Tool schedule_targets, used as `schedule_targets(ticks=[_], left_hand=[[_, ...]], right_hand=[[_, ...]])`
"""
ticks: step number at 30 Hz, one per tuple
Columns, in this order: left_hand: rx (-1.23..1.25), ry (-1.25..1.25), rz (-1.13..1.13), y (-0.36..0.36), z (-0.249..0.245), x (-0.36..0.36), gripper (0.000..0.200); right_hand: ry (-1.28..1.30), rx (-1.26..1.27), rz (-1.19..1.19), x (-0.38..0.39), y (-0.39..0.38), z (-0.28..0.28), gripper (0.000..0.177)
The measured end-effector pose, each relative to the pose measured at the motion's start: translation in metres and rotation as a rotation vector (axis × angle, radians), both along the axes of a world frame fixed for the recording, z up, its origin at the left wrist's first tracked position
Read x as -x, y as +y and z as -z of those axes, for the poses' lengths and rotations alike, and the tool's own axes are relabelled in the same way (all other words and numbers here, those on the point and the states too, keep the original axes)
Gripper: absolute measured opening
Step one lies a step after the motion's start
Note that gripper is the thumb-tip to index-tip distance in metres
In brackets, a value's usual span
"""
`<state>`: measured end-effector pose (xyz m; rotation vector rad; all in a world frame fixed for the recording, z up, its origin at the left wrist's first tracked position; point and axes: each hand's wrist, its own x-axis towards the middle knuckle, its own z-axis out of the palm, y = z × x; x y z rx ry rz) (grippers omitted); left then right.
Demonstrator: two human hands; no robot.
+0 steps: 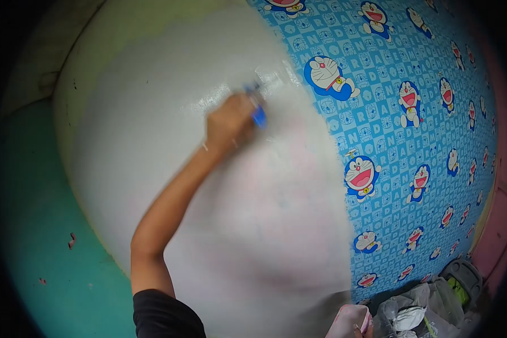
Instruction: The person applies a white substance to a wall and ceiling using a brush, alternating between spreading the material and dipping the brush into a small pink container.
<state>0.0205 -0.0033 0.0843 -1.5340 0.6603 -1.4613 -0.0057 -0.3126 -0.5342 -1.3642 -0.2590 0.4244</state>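
My left hand point(231, 121) is raised against the wall, its fingers closed around a paintbrush point(258, 116) with a blue handle. Motion blurs the brush, and its head is hard to make out. Around it the white painted area point(152, 124) has shiny wet streaks, with faint pink and blue showing through lower down. Blue wallpaper point(388, 135) with cartoon cats borders the white on the right. At the bottom edge my right hand point(367, 331), mostly out of frame, grips a pink container point(346, 322); what it contains cannot be seen.
A green surface point(34, 197) with a few chipped spots lies to the left. Clear plastic bags point(428, 307) and a grey plastic item point(465, 279) sit at the lower right. A pink surface point(498, 225) runs along the far right, and a pale yellow band point(152, 34) tops the white.
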Motion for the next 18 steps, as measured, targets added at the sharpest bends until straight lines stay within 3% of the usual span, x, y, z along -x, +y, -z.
schedule_targets(ticks=[5, 8, 12, 15, 18], left_hand=[[-0.115, 0.445, -0.095, -0.028, 0.137, 0.017, 0.024], [0.29, 0.735, -0.158, -0.042, 0.157, 0.022, 0.025], [0.589, 0.76, -0.107, -0.044, 0.088, 0.008, 0.017], [0.916, 0.69, -0.085, -0.041, 0.0, 0.0, 0.029], [0.776, 0.487, 0.102, -0.033, -0.102, -0.001, 0.041]], right_hand=[[-0.032, 0.026, -0.014, -0.002, 0.001, 0.006, 0.066], [-0.047, 0.036, -0.022, -0.004, 0.003, 0.01, 0.066], [-0.072, 0.058, -0.025, -0.005, 0.003, 0.019, 0.066], [-0.095, 0.076, -0.025, -0.007, 0.005, 0.024, 0.066], [-0.093, 0.081, -0.018, -0.006, 0.005, 0.027, 0.066]])
